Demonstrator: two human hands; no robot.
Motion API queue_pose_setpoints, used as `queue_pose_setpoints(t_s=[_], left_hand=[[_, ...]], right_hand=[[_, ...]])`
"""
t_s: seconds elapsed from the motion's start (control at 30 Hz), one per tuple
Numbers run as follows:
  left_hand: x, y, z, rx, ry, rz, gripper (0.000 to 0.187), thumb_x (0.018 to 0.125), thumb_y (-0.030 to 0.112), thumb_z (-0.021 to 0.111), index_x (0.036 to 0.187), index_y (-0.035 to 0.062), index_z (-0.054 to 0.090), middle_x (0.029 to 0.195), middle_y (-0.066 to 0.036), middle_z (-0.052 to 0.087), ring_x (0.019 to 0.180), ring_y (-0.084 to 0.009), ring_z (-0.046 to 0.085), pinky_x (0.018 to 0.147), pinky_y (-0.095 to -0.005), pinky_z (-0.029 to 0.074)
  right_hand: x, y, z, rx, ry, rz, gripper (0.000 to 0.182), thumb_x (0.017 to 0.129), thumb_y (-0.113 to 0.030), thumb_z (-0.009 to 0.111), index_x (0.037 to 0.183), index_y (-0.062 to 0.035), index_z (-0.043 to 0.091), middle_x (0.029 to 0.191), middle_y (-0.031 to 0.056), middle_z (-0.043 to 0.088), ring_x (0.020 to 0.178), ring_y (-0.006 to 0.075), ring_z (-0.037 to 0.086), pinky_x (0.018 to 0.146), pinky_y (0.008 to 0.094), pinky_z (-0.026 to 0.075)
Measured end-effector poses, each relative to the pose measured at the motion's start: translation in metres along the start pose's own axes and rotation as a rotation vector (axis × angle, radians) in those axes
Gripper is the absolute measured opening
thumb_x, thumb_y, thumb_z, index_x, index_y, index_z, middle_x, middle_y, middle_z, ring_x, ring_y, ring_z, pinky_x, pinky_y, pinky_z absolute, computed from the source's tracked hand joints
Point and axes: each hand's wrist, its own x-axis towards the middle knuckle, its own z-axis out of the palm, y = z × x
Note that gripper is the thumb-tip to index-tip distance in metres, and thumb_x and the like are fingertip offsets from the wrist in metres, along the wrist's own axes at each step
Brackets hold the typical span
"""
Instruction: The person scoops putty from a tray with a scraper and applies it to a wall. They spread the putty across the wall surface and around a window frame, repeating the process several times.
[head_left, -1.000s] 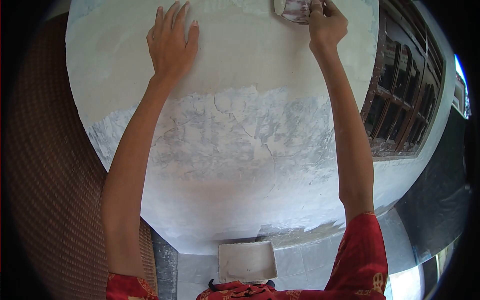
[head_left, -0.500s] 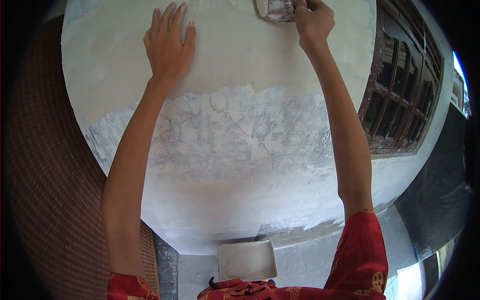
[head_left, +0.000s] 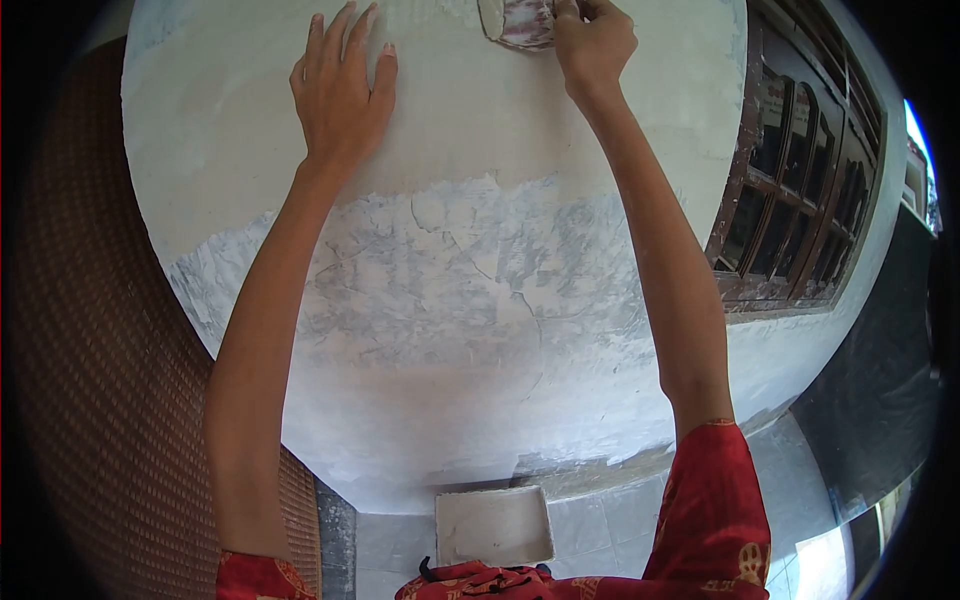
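My left hand lies on the upper wall with its fingers spread, holding nothing. My right hand is closed around a putty knife at the top of the view. Its wide blade, smeared with pale putty, is against the wall to the left of my fingers; the handle is mostly hidden in my grip. Smooth cream putty covers the wall around both hands. Lower down, a patchy grey-white band shows cracks and rough edges.
A rectangular tray sits on the tiled floor below, near my body. At right is a dark wooden window with glass panes. A woven brown panel runs along the left, and a black sheet hangs at far right.
My right hand and the putty knife have moved a little to the left along the wall. My left hand has stayed nearly in place.
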Motion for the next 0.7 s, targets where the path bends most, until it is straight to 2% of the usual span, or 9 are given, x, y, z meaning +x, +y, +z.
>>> queue_pose_setpoints(t_s=[0.07,0.13,0.17,0.2,0.3,0.43,0.5,0.63,0.7], left_hand=[[0.0,0.0,-0.002,-0.009,-0.008,0.041,0.056,0.093,0.017,0.053,0.148,0.004,0.045,0.157,-0.017,0.037,0.15,-0.0396,0.023,0.117,-0.0534,0.022],[-0.001,-0.005,-0.005,-0.007,0.002,0.044,0.057,0.093,0.017,0.054,0.148,0.0043,0.045,0.157,-0.017,0.036,0.15,-0.0395,0.022,0.117,-0.0534,0.022],[-0.001,-0.008,-0.006,-0.008,0.013,0.048,0.057,0.093,0.018,0.055,0.148,0.0046,0.045,0.157,-0.017,0.036,0.15,-0.0394,0.022,0.117,-0.0535,0.022],[-0.002,-0.012,-0.008,-0.005,0.012,0.043,0.057,0.093,0.018,0.055,0.148,0.0046,0.045,0.157,-0.017,0.036,0.15,-0.0394,0.022,0.117,-0.0535,0.022],[0.0,-0.019,-0.013,-0.021,0.034,0.037,0.059,0.093,0.018,0.056,0.149,0.0048,0.043,0.157,-0.017,0.036,0.15,-0.0393,0.022,0.117,-0.0536,0.022],[-0.003,-0.02,-0.02,-0.023,0.066,-0.01,0.058,0.096,0.018,0.055,0.15,0.0049,0.041,0.158,-0.017,0.036,0.15,-0.0393,0.023,0.116,-0.054,0.023],[-0.004,-0.023,-0.025,-0.014,0.066,-0.033,0.057,0.097,0.019,0.055,0.151,0.0049,0.04,0.158,-0.017,0.036,0.15,-0.0393,0.023,0.116,-0.0541,0.024],[-0.01,-0.032,-0.038,-0.061,0.065,-0.041,0.057,0.098,0.02,0.055,0.151,0.0055,0.04,0.158,-0.017,0.036,0.149,-0.0394,0.025,0.115,-0.0539,0.024],[-0.014,-0.035,-0.045,-0.093,0.063,-0.046,0.057,0.098,0.02,0.055,0.151,0.0058,0.04,0.158,-0.017,0.036,0.149,-0.0394,0.025,0.115,-0.0539,0.024]], right_hand=[[-0.002,-0.004,-0.001,-0.016,-0.023,0.028,0.031,0.092,-0.009,0.063,0.119,0.0026,0.07,0.095,0.0251,0.074,0.084,0.0286,0.073,0.077,0.037,0.054],[0.003,-0.004,-0.019,-0.052,0.035,0.131,0.028,0.092,-0.005,0.062,0.117,0.0036,0.071,0.09,0.0218,0.075,0.078,0.0234,0.07,0.071,0.0354,0.053],[0.004,-0.005,-0.031,-0.086,0.064,0.103,0.026,0.093,-0.002,0.06,0.116,0.0046,0.071,0.087,0.0188,0.074,0.075,0.0203,0.068,0.067,0.0336,0.052],[0.012,0.015,-0.031,-0.065,0.19,0.044,0.026,0.093,-0.003,0.061,0.115,0.0062,0.071,0.086,0.0186,0.074,0.073,0.0212,0.068,0.068,0.0341,0.052],[0.02,0.011,-0.049,-0.197,0.288,0.019,0.029,0.094,-0.005,0.063,0.119,0.0086,0.068,0.094,0.0204,0.075,0.078,0.0237,0.07,0.07,0.036,0.054],[0.013,-0.01,-0.049,-0.192,0.271,-0.013,0.03,0.094,-0.006,0.064,0.12,0.009,0.067,0.093,0.0196,0.074,0.076,0.024,0.069,0.069,0.0352,0.054],[0.004,-0.032,-0.046,-0.023,0.158,0.105,0.029,0.094,-0.007,0.064,0.118,0.0103,0.065,0.091,0.0191,0.074,0.073,0.0236,0.068,0.066,0.0339,0.053],[-0.015,-0.06,-0.043,0.026,0.115,0.129,0.027,0.093,-0.004,0.063,0.118,0.0067,0.065,0.091,0.0186,0.074,0.068,0.0266,0.067,0.062,0.0331,0.053],[-0.021,-0.069,-0.047,-0.028,0.031,0.147,0.034,0.098,-0.01,0.063,0.128,0.0068,0.061,0.101,0.0143,0.074,0.085,0.0127,0.069,0.076,0.0277,0.055]])
